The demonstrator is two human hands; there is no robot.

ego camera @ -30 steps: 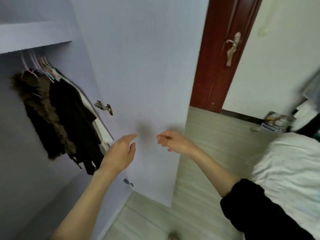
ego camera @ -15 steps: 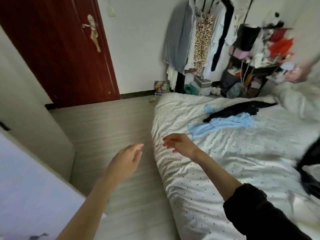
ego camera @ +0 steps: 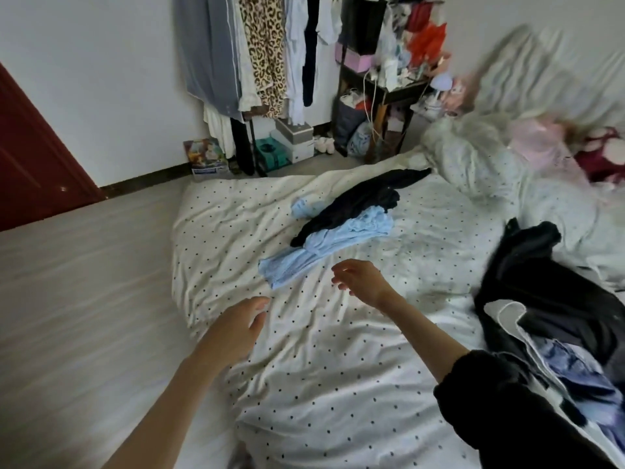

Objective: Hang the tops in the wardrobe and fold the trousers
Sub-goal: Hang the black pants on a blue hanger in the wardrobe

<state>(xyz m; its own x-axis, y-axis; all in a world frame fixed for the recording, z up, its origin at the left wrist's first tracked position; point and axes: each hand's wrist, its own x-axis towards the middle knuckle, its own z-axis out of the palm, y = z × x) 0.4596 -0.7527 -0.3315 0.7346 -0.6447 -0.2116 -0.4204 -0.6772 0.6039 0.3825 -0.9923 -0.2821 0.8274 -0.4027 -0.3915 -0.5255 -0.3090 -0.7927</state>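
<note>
A light blue garment [ego camera: 324, 245] lies crumpled on the dotted white bed sheet [ego camera: 304, 384], with a black garment [ego camera: 358, 201] draped across it. A heap of dark clothes [ego camera: 541, 299] with a bluish piece sits at the bed's right side. My left hand [ego camera: 233, 330] hovers over the bed's near left corner, fingers relaxed and empty. My right hand [ego camera: 362, 279] hangs just below the light blue garment, fingers loosely spread, holding nothing. The wardrobe is out of view.
A clothes rack [ego camera: 257, 52] with hanging garments stands against the far wall. Beside it is a cluttered dark shelf [ego camera: 382, 89], with boxes [ego camera: 291, 143] on the floor. A red door [ego camera: 30, 164] is at left, pale floor [ego camera: 84, 299] beside the bed, rumpled bedding [ego camera: 490, 157] at right.
My view has swung from the open wardrobe past the red door to the bed. Both hands stayed out in front, empty, and now hover over the sheet near the light blue garment.
</note>
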